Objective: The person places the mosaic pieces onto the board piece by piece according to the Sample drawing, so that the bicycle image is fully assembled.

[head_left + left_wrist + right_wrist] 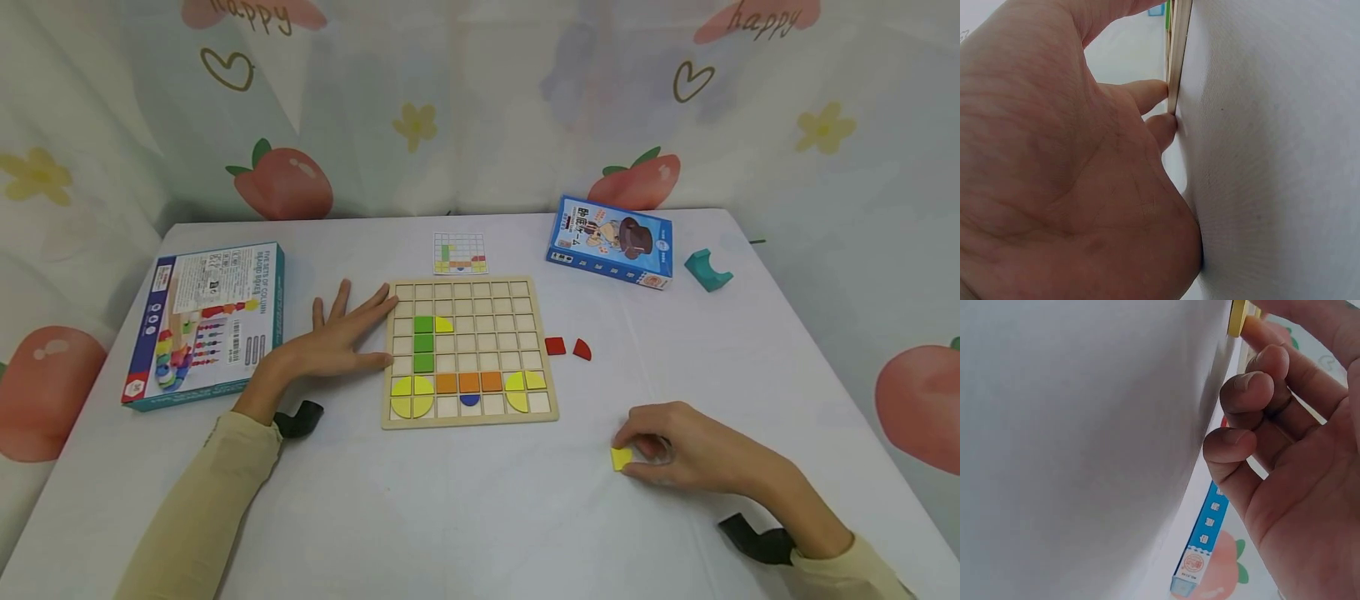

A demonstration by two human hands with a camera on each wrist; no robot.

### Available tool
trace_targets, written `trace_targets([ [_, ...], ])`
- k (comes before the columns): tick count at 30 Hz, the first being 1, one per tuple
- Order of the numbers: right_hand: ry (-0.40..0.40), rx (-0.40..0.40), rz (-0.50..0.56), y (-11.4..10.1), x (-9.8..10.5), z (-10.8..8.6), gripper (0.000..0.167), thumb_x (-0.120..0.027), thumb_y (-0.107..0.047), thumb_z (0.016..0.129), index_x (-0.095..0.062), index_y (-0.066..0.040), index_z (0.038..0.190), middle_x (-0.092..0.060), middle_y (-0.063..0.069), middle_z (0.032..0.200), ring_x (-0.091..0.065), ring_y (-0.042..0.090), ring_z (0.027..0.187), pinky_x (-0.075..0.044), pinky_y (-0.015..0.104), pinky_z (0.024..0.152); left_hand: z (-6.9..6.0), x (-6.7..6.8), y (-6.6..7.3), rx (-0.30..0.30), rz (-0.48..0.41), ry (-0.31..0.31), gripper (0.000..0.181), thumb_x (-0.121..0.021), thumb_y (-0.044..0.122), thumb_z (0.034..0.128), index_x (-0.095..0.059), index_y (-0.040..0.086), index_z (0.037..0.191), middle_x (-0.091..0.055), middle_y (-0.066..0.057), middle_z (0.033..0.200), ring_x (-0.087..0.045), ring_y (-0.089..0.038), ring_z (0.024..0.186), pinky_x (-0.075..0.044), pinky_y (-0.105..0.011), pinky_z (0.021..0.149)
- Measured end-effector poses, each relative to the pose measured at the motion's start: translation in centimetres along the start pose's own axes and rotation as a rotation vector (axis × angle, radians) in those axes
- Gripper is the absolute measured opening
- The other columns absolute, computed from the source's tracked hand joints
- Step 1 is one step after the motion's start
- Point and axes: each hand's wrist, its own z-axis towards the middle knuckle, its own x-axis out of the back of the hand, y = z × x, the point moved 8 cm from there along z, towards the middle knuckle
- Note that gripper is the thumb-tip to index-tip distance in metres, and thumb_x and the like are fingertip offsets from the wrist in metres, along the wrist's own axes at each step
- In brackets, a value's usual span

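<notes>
My left hand [341, 337] lies spread at the left edge of the wooden grid board [546, 400], its fingers and thumb touching the frame. Between thumb and index finger my right hand [686, 446] pinches a small yellow piece [621, 458], to the right of the board's near corner. The right wrist view shows the yellow piece [1237, 317] held near the white cloth, the other fingers curled. On the board sit green squares [423, 342], orange squares [468, 382], a blue half circle [470, 400] and yellow quarter circles [412, 397].
A red square [555, 346] and a red quarter circle [582, 349] lie right of the board. Behind it is a pattern card [460, 253]. A blue box [611, 242] and a teal curved block [707, 271] stand back right; a larger box [206, 325] lies left.
</notes>
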Motion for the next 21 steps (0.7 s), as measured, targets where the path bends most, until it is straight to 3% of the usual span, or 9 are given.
trace_targets([
  [10, 0.042, 0.053, -0.017, -1.0, 0.6, 1.3, 0.021, -0.087, -0.025, 0.088, -0.077, -0.03, 0.106, -0.056, -0.019, 0.078, -0.054, -0.002, 0.074, -0.049, 0.016, 0.065, 0.0, 0.1, 0.1, -0.006, -0.01, 0.0, 0.095, -0.069, 0.046, 0.0958, -0.016, 0.028, 0.172, 0.001, 0.0, 0.182, 0.032, -0.042, 0.162, 0.027, -0.075, 0.12],
  [21, 0.043, 0.052, -0.032, -1.7, 1.2, 3.9, 0.022, -0.087, -0.026, 0.089, -0.079, -0.027, 0.109, -0.058, -0.016, 0.08, -0.055, 0.001, 0.077, -0.05, 0.017, 0.067, 0.0, 0.0, 0.1, -0.005, -0.013, -0.004, 0.095, -0.069, 0.047, 0.0962, -0.015, 0.028, 0.172, 0.002, 0.001, 0.182, 0.032, -0.041, 0.162, 0.027, -0.075, 0.12],
])
